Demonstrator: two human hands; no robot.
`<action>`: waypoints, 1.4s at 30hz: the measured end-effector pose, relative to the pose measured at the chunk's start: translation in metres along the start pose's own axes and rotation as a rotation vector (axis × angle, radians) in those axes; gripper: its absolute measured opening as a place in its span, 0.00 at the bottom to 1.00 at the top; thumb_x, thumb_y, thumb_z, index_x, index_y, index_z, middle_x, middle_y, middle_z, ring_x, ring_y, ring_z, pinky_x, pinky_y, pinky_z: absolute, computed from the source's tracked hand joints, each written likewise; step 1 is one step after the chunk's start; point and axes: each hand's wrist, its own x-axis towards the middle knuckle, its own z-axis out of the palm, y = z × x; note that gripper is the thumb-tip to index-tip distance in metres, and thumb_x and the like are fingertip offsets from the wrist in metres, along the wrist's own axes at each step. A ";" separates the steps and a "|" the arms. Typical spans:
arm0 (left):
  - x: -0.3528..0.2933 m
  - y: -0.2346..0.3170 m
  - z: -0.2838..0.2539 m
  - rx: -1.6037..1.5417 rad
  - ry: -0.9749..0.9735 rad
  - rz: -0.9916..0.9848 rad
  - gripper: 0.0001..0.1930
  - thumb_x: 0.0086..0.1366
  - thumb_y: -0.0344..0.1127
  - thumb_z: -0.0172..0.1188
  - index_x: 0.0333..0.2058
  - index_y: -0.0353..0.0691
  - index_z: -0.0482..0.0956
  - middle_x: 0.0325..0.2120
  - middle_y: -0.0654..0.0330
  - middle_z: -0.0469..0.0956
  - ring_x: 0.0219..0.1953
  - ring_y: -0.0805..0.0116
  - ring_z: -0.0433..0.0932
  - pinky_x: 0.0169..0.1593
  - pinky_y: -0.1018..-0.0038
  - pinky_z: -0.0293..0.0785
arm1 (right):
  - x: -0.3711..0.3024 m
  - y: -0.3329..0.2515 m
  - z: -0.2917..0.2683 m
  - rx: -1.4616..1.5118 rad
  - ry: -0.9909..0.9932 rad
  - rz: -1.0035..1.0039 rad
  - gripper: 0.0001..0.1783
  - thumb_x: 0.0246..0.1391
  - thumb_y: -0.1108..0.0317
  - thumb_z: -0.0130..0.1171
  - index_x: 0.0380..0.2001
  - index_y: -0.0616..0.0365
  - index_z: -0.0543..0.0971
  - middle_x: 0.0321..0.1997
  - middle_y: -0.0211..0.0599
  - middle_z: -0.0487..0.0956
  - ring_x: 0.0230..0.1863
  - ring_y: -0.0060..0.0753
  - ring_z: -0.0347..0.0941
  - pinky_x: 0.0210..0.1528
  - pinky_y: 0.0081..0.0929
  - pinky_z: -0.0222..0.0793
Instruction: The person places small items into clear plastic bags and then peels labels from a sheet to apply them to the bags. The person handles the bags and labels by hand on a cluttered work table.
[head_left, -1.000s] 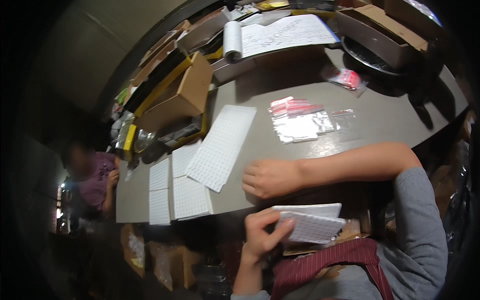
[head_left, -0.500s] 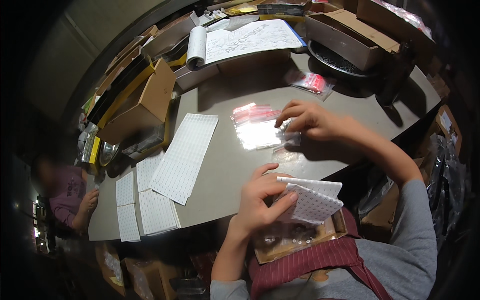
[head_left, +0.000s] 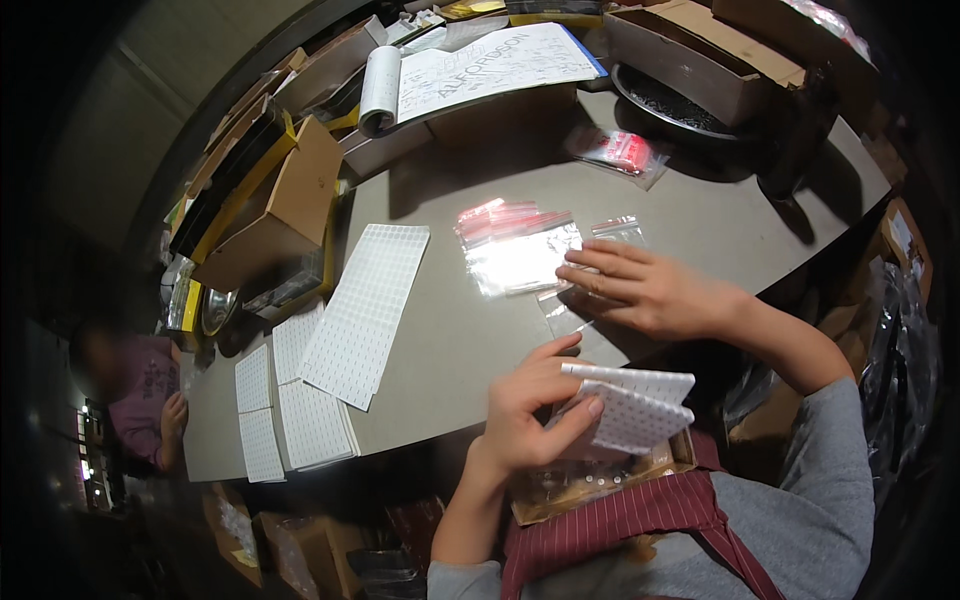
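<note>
My left hand (head_left: 540,410) is closed on a folded sheaf of white printed sheets (head_left: 640,412), holding it over a shallow cardboard box (head_left: 600,480) at my lap with small round pieces inside. Over the table, my right hand (head_left: 640,290) has its fingers stretched out flat. Its fingertips are at the right edge of a pile of clear zip bags (head_left: 520,255) with red strips. More clear bags (head_left: 620,230) lie partly under and beyond that hand. Long printed label sheets (head_left: 370,300) lie left of the bags, with smaller stacks (head_left: 310,410) beside them.
A pad of paper (head_left: 490,75) rests on boxes at the back. A red-and-clear packet (head_left: 618,152) lies near a round dark tray (head_left: 680,105). Open cardboard boxes (head_left: 290,200) line the left side. A co-worker (head_left: 145,400) sits at the far left.
My right hand has flattened from curled fingers and moved slightly down and right at the bags. A clear bag now shows beyond it. My left hand still holds the folded sheets.
</note>
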 end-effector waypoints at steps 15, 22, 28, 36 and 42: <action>-0.004 -0.008 0.006 0.024 -0.009 -0.220 0.05 0.57 0.27 0.67 0.31 0.31 0.83 0.33 0.47 0.83 0.40 0.53 0.83 0.48 0.66 0.78 | 0.035 -0.030 -0.043 0.759 -0.254 0.422 0.16 0.48 0.70 0.64 0.41 0.62 0.75 0.40 0.50 0.76 0.46 0.55 0.73 0.50 0.46 0.70; -0.013 -0.016 0.005 0.125 0.009 -0.132 0.13 0.59 0.30 0.67 0.43 0.35 0.83 0.34 0.53 0.83 0.35 0.62 0.82 0.42 0.69 0.77 | 0.042 -0.035 -0.035 0.626 -0.167 0.217 0.19 0.38 0.74 0.66 0.37 0.61 0.74 0.38 0.47 0.74 0.44 0.51 0.71 0.46 0.44 0.70; -0.005 -0.002 0.003 -0.029 -0.021 -0.380 0.07 0.57 0.28 0.67 0.32 0.30 0.83 0.37 0.49 0.83 0.37 0.56 0.83 0.43 0.69 0.77 | 0.039 -0.035 -0.034 0.591 -0.167 0.139 0.14 0.44 0.72 0.65 0.35 0.59 0.74 0.39 0.43 0.73 0.45 0.48 0.69 0.48 0.42 0.68; -0.004 -0.008 0.007 0.010 0.037 -0.221 0.06 0.59 0.30 0.68 0.33 0.33 0.85 0.25 0.47 0.82 0.46 0.48 0.84 0.53 0.63 0.78 | 0.032 0.012 -0.026 0.830 -0.418 0.679 0.14 0.53 0.61 0.61 0.33 0.64 0.78 0.29 0.41 0.77 0.33 0.40 0.73 0.40 0.35 0.71; -0.004 -0.008 0.005 0.022 0.031 -0.230 0.07 0.60 0.31 0.67 0.32 0.33 0.85 0.19 0.49 0.77 0.46 0.49 0.84 0.53 0.64 0.78 | 0.029 0.009 -0.007 0.659 -0.370 0.633 0.14 0.48 0.64 0.64 0.34 0.64 0.80 0.30 0.47 0.80 0.33 0.46 0.77 0.37 0.41 0.71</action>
